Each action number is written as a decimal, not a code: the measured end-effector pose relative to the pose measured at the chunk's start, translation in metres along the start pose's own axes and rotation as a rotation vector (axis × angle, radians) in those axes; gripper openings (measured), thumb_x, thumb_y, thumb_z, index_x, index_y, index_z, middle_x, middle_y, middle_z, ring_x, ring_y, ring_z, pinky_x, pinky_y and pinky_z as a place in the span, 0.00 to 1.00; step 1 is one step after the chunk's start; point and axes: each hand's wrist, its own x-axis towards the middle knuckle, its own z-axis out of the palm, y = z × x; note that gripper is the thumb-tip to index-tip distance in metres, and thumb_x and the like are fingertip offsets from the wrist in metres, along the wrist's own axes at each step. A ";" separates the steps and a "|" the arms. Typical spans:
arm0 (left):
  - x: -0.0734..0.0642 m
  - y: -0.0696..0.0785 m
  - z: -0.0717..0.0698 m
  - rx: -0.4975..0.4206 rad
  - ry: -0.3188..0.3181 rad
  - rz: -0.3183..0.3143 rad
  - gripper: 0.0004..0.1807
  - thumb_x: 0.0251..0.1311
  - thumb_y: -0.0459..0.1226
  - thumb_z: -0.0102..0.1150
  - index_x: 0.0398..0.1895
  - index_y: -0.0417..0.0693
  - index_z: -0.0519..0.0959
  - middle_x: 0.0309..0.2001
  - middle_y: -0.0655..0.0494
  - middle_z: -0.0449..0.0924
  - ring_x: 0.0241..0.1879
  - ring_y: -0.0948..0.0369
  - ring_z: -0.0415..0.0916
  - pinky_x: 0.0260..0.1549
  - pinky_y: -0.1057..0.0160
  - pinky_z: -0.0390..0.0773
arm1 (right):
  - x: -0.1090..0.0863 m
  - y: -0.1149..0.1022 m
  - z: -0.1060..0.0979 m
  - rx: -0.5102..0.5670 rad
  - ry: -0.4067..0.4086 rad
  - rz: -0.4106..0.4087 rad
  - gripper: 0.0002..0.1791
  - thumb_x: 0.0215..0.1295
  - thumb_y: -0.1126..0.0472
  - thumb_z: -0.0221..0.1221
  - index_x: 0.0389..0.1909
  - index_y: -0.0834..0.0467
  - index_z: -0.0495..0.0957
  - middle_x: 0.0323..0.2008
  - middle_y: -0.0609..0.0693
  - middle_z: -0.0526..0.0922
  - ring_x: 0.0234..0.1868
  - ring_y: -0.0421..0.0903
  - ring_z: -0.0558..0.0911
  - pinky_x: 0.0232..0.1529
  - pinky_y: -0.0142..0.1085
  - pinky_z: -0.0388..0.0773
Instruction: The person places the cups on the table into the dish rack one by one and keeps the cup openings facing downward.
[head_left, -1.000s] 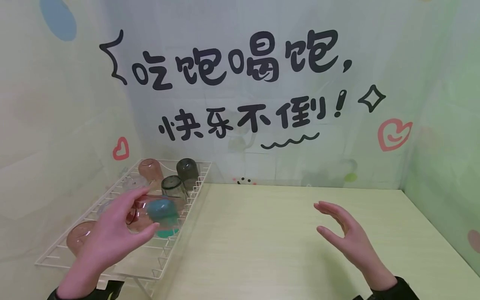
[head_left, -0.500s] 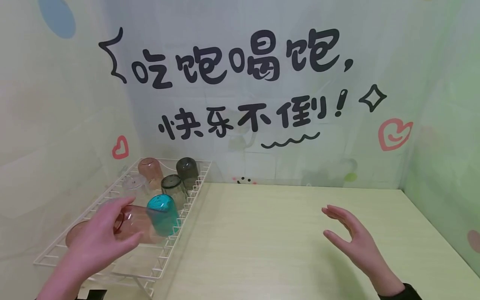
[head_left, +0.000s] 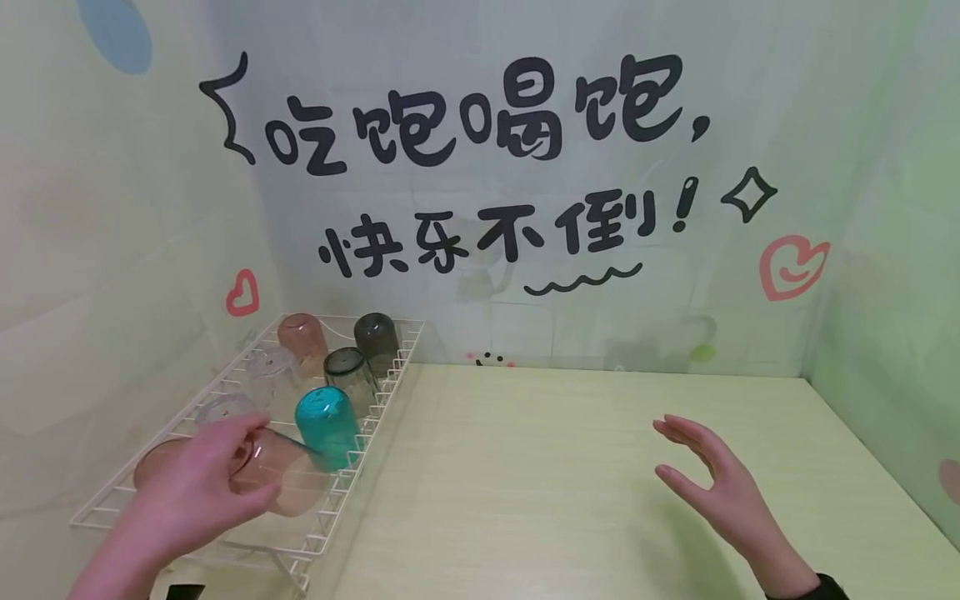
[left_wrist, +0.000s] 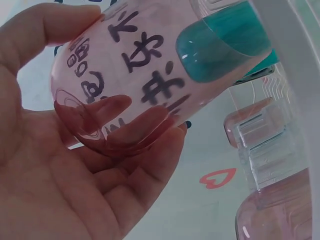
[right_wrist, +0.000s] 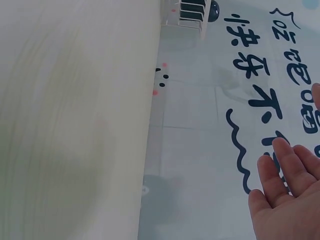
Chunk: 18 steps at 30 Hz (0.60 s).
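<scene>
A see-through pink cup (head_left: 296, 479) is gripped by my left hand (head_left: 197, 479) round its base end, thumb on one side and fingers on the other. It lies tilted in the hand, its mouth pointing right over the front part of the white wire rack (head_left: 300, 552). Just behind its mouth stands an upturned teal cup (head_left: 328, 429), which shows through the pink wall in the left wrist view. Over the right part of the table, my right hand (head_left: 716, 492) hovers with relaxed fingers, thumb apart, holding nothing.
Several other upturned cups share the rack: a dark grey one (head_left: 377, 337), a smoky one (head_left: 350, 379), a pink one (head_left: 302, 335) at the back, clear ones (head_left: 272, 375) on the left and another pink one (head_left: 153, 462). The pale table (head_left: 525, 467) extends right to a printed cloth wall (head_left: 892, 333).
My left hand has moved down and toward me with the pink cup, tipping its mouth lower and uncovering the teal cup. My right hand has drifted slightly right and down.
</scene>
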 end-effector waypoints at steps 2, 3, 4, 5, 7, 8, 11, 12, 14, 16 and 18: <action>0.001 -0.001 0.002 0.007 -0.018 -0.006 0.36 0.37 0.43 0.68 0.52 0.41 0.67 0.40 0.53 0.71 0.38 0.57 0.66 0.33 0.59 0.71 | 0.000 0.000 0.000 -0.002 0.001 0.000 0.32 0.54 0.58 0.61 0.60 0.43 0.62 0.55 0.44 0.72 0.57 0.35 0.67 0.54 0.22 0.56; 0.001 -0.002 0.003 0.012 -0.026 -0.010 0.35 0.37 0.43 0.67 0.52 0.41 0.67 0.40 0.53 0.71 0.39 0.57 0.67 0.34 0.58 0.71 | -0.001 0.000 0.000 -0.005 0.001 -0.001 0.32 0.54 0.58 0.61 0.60 0.43 0.62 0.55 0.44 0.72 0.57 0.35 0.67 0.54 0.22 0.56; 0.001 -0.002 0.004 0.020 -0.032 -0.014 0.36 0.37 0.43 0.67 0.52 0.41 0.67 0.42 0.51 0.72 0.40 0.56 0.68 0.35 0.56 0.72 | -0.001 0.001 -0.001 -0.006 0.002 0.000 0.32 0.54 0.58 0.61 0.60 0.43 0.62 0.55 0.44 0.72 0.57 0.35 0.67 0.54 0.22 0.55; 0.001 -0.002 0.005 0.027 -0.036 -0.015 0.36 0.37 0.43 0.67 0.52 0.41 0.67 0.44 0.50 0.72 0.42 0.55 0.68 0.36 0.55 0.72 | -0.001 0.001 -0.001 -0.004 0.004 0.003 0.32 0.54 0.58 0.61 0.60 0.43 0.62 0.55 0.44 0.72 0.57 0.35 0.67 0.54 0.22 0.55; 0.001 -0.003 0.006 0.048 -0.038 -0.015 0.36 0.37 0.44 0.67 0.53 0.41 0.67 0.46 0.47 0.72 0.44 0.52 0.69 0.38 0.52 0.72 | -0.002 0.001 -0.001 -0.006 0.003 0.003 0.32 0.54 0.58 0.61 0.60 0.43 0.62 0.55 0.44 0.72 0.57 0.35 0.67 0.54 0.22 0.55; 0.001 -0.003 0.007 0.058 -0.038 -0.015 0.36 0.36 0.45 0.67 0.53 0.41 0.68 0.47 0.47 0.72 0.45 0.51 0.69 0.38 0.51 0.72 | -0.002 0.001 -0.001 -0.004 0.003 0.003 0.32 0.54 0.58 0.61 0.60 0.43 0.62 0.55 0.44 0.72 0.57 0.35 0.67 0.54 0.22 0.55; 0.001 -0.005 0.009 0.090 -0.038 -0.017 0.37 0.36 0.46 0.67 0.53 0.42 0.68 0.47 0.46 0.72 0.46 0.49 0.69 0.38 0.49 0.72 | -0.002 0.001 0.000 0.001 0.003 0.006 0.32 0.54 0.58 0.61 0.60 0.43 0.62 0.55 0.44 0.72 0.57 0.35 0.67 0.54 0.22 0.55; 0.001 -0.005 0.010 0.103 -0.042 -0.021 0.37 0.36 0.47 0.67 0.53 0.43 0.68 0.47 0.46 0.72 0.46 0.49 0.69 0.37 0.49 0.72 | -0.002 0.001 0.000 0.001 0.002 0.006 0.32 0.54 0.58 0.61 0.60 0.43 0.62 0.55 0.44 0.72 0.57 0.35 0.67 0.54 0.22 0.55; 0.001 -0.006 0.012 0.117 -0.055 -0.032 0.37 0.35 0.48 0.67 0.53 0.44 0.68 0.47 0.47 0.72 0.45 0.49 0.70 0.35 0.49 0.72 | -0.002 0.001 0.001 0.001 0.000 0.010 0.32 0.54 0.57 0.61 0.60 0.43 0.62 0.55 0.44 0.72 0.57 0.35 0.66 0.55 0.22 0.55; 0.001 -0.007 0.014 0.119 -0.076 -0.047 0.38 0.35 0.49 0.67 0.53 0.44 0.68 0.47 0.46 0.72 0.44 0.49 0.70 0.35 0.48 0.72 | -0.002 0.001 0.001 -0.002 -0.002 0.013 0.32 0.54 0.57 0.61 0.60 0.42 0.62 0.55 0.44 0.72 0.57 0.35 0.66 0.54 0.22 0.55; 0.001 -0.007 0.017 0.112 -0.102 -0.068 0.39 0.35 0.50 0.66 0.54 0.45 0.68 0.47 0.45 0.72 0.44 0.48 0.70 0.35 0.48 0.72 | -0.002 0.002 0.002 -0.005 -0.004 0.012 0.32 0.54 0.57 0.61 0.60 0.42 0.62 0.56 0.44 0.72 0.57 0.34 0.66 0.54 0.22 0.54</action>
